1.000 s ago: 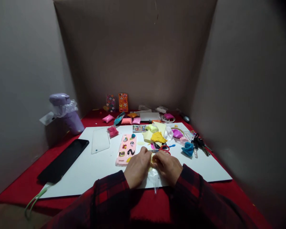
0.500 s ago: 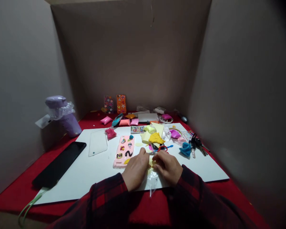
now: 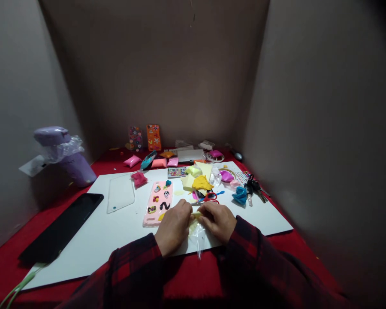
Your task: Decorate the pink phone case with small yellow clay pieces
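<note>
My left hand (image 3: 174,226) and my right hand (image 3: 219,220) are close together over the front of the white board (image 3: 103,240). Between them both pinch a clear plastic wrapper (image 3: 197,237) with something pale yellow, seemingly soft clay, at its upper edge. The fingertips partly hide it, and the wrapper's loose end hangs toward me. Left of my left hand lies a pink phone case (image 3: 153,201) decorated with small figures and a black curl. Just beyond my fingers rest red-handled scissors (image 3: 211,197), with a lump of yellow clay (image 3: 202,183) behind them.
A clear phone case (image 3: 120,197) and a black phone (image 3: 64,225) lie on the left, near a purple bottle (image 3: 79,169). Blue clay (image 3: 239,195) and keys (image 3: 252,187) sit on the right. Several clay packets and two decorated cases, one orange (image 3: 154,138), are at the back.
The whole view has shifted, so things appear farther left. My fingers have moved slightly on the yellow piece and wrapper, which both hands still hold.
</note>
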Motion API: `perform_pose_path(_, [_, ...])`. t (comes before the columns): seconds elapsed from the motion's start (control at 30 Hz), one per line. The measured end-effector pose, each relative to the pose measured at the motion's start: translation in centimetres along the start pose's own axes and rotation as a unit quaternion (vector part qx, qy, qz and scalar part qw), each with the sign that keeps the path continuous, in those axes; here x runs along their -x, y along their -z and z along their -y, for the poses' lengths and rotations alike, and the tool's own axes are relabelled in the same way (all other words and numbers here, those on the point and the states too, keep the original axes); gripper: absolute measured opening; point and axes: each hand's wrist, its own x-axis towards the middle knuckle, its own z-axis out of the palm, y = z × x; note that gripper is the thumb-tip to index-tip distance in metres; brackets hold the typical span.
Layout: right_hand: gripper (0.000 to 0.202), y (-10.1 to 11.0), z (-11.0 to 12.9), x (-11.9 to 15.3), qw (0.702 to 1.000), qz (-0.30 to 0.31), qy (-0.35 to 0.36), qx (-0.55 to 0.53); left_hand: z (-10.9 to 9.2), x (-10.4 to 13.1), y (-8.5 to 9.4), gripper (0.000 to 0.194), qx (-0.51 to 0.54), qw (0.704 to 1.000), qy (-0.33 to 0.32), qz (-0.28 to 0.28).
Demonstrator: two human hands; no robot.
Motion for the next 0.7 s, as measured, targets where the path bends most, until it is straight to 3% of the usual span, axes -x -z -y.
perform_pose_path(0.13, [0.006, -0.1, -0.3, -0.3, 0.996, -0.023, -0.039, -0.082, 0.0, -0.7, 0.4, 0.012, 0.128, 0.99, 0.041, -0.04])
perform_pose_path(0.27, [0.02, -0.6, -0.8, -0.7, 0.976, -0.023, -0.081, -0.2, 0.0, -1.8, 0.6, 0.015, 0.285, 0.952, 0.103, -0.052])
perform_pose_path(0.43, [0.023, -1.0, -1.1, -1.5, 0.936, -0.029, -0.123, -0.329, -0.6, -3.1, 0.6, 0.02, 0.368, 0.919, 0.127, -0.053])
perform_pose_path(0.7, [0.025, -0.3, -1.5, -2.2, 0.885, -0.1, -0.204, -0.407, -1.8, -4.3, 0.0, 0.029, 0.517, 0.84, 0.157, -0.058])
